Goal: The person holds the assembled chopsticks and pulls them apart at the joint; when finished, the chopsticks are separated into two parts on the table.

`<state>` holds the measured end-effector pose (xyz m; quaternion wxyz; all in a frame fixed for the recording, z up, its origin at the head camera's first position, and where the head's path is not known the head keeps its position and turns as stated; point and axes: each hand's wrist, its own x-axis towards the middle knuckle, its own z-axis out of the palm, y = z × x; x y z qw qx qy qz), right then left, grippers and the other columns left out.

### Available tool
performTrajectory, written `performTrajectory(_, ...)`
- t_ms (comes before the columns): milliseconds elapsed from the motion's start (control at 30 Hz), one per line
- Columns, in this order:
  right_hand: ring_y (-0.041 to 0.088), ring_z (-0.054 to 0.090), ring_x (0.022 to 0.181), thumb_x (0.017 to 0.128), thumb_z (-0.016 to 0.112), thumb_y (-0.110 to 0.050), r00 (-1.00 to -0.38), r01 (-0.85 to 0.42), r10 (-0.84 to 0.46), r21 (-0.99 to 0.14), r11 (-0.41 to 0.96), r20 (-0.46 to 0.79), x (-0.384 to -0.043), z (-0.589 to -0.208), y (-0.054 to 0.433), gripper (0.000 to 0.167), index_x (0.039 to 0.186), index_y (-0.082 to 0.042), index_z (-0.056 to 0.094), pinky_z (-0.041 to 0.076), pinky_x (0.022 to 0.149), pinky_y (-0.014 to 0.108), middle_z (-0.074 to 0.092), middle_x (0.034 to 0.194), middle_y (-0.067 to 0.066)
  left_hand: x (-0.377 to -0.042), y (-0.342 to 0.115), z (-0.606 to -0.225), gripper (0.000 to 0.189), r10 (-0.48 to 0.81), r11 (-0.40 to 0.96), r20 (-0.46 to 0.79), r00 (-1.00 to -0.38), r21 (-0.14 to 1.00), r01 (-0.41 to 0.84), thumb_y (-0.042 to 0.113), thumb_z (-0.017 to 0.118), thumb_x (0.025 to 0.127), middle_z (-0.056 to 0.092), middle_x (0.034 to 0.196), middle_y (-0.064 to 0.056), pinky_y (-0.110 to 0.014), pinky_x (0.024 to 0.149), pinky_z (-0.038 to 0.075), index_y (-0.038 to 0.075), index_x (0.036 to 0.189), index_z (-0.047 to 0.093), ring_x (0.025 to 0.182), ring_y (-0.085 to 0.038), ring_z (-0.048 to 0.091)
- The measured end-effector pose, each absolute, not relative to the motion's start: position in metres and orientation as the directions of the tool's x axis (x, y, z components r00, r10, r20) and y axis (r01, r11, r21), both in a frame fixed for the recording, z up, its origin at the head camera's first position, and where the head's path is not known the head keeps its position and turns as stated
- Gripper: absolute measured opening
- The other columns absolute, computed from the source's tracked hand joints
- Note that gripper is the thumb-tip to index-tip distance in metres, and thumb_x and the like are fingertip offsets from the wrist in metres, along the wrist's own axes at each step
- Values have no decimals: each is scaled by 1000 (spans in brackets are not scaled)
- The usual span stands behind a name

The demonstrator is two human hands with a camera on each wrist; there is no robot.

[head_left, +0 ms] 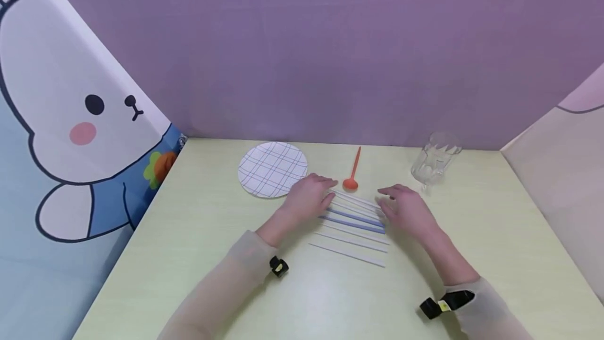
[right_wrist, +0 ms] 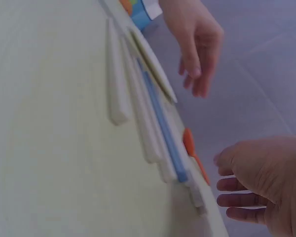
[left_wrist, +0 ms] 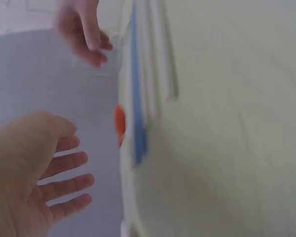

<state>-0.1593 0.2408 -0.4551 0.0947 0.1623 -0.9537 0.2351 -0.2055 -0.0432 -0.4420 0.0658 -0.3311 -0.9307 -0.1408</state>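
Several slim white sticks (head_left: 348, 255) and two blue sticks (head_left: 354, 223) lie roughly parallel in a row across the middle of the table. My left hand (head_left: 306, 197) hovers by the left ends of the far sticks, fingers extended and holding nothing. Opposite it, at the right ends, is my right hand (head_left: 409, 211), its fingers also loose and spread. In the right wrist view both hands appear raised off the table, apart from the sticks. Just beyond the row lies an orange spoon (head_left: 351, 184), its handle pointing away from me.
A round white plate (head_left: 271, 169) with a blue checked pattern lies at the back left, partly behind my left hand. At the back right stands a clear glass vessel (head_left: 430, 164). A purple wall covering (head_left: 302, 67) rises behind the table's far edge.
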Motion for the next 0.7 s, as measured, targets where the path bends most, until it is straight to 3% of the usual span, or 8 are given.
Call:
performTrajectory(100, 28, 72, 86, 96, 74, -7, -933, -356, -290, -411, 839, 215, -160, -461, 234, 21, 114, 3, 77, 60, 80, 47, 75, 101, 15, -207, -26, -449, 28, 620, 728, 190, -761, 221, 648, 19, 68, 102, 80, 118, -3, -40, 88, 61, 15, 129, 76, 106, -26, 74)
performTrajectory(333, 21, 69, 82, 93, 73, -1, -933, -359, -308, -403, 842, 187, -162, -466, 227, 14, 105, 1, 80, 60, 78, 44, 73, 90, 9, -210, -10, -463, 26, 630, 743, 135, -765, 181, 644, 15, 62, 103, 78, 96, -1, -38, 72, 58, 21, 123, 78, 88, -23, 69)
performTrajectory(567, 20, 66, 82, 89, 74, 3, -924, -381, -330, -407, 830, 194, -162, -465, 225, 10, 98, 1, 78, 59, 80, 43, 68, 88, 7, -209, -7, -465, 13, 648, 747, 125, -752, 90, 659, 20, 65, 103, 75, 104, -2, -36, 76, 58, 20, 106, 78, 92, -22, 64)
performTrajectory(700, 25, 66, 86, 89, 73, 5, -913, -403, -336, -398, 824, 231, -160, -462, 224, 10, 97, 0, 75, 59, 82, 46, 67, 89, 8, -208, -7, -464, 17, 655, 745, 130, -744, 54, 665, 26, 69, 102, 74, 114, -2, -36, 83, 59, 23, 115, 80, 102, -21, 64)
